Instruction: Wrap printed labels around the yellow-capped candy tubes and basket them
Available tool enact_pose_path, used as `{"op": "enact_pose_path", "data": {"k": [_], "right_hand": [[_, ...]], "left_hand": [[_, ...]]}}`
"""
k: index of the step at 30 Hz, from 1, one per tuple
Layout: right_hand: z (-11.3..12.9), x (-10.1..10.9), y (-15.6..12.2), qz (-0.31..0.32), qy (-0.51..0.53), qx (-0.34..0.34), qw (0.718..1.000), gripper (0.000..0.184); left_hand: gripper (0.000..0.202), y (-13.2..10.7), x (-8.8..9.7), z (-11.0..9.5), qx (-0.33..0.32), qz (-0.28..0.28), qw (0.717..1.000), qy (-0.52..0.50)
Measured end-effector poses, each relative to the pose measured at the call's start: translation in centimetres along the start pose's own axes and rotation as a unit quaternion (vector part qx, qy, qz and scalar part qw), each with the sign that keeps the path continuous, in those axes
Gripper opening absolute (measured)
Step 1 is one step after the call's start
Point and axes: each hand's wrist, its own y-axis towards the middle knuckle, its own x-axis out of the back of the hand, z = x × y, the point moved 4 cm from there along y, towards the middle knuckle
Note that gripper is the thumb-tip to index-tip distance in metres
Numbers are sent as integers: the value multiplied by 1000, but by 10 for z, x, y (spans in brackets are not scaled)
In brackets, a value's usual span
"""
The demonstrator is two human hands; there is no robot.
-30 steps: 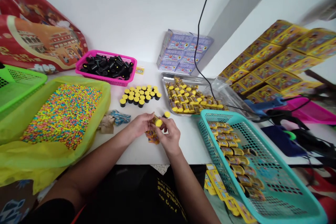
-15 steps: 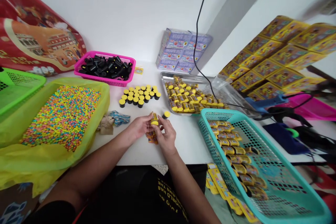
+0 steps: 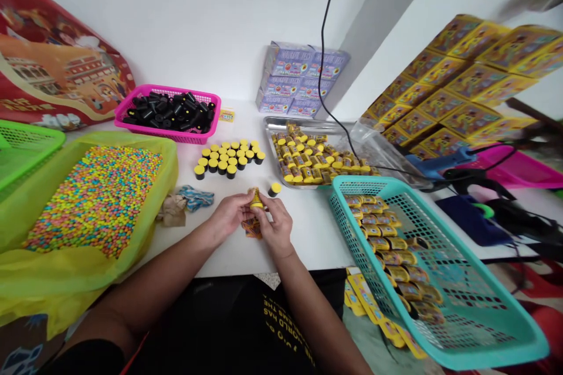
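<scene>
Between my two hands is a small canister [image 3: 256,199] with a yellow cap and a printed yellow-brown label. The fingers of my left hand [image 3: 232,212] close on its left side. My right hand [image 3: 276,222] pinches it from the right, thumb near the yellow end. Orange printed labels [image 3: 251,228] lie on the table just below my fingers. A lone black canister with a yellow lid [image 3: 275,188] stands just beyond my right hand. Farther back, a group of black canisters with yellow lids [image 3: 223,159] stands upright in rows.
On the left, a yellow-lined bin [image 3: 172,158] holds colourful candies, near a pink basket [image 3: 211,133] of black canisters. To the right are a metal tray [image 3: 271,155] and a teal basket [image 3: 475,246], both with labelled canisters. A black cable [image 3: 323,41] hangs over the tray.
The canister has turned in my fingers, so its label shows less now. Both hands stay close together around it, and the whole view has shifted slightly.
</scene>
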Motion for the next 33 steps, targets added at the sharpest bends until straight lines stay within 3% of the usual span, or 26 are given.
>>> {"op": "enact_pose_path", "data": {"k": [3, 12, 20, 27, 33], "right_hand": [[-1, 0, 0, 4, 20, -17, 1000, 31], [3, 2, 5, -10, -2, 32, 999, 26], [2, 3, 2, -11, -81, 40, 996, 21], [-3, 5, 2, -13, -32, -9, 999, 24], [-1, 3, 4, -14, 10, 16, 1000, 22]], "left_hand": [[23, 0, 0, 1, -1, -3, 1000, -12], [32, 3, 4, 6, 4, -20, 1000, 4], [24, -1, -1, 3, 11, 14, 1000, 12], [12, 2, 2, 0, 25, 11, 1000, 0], [16, 1, 3, 2, 32, -14, 999, 14]]}}
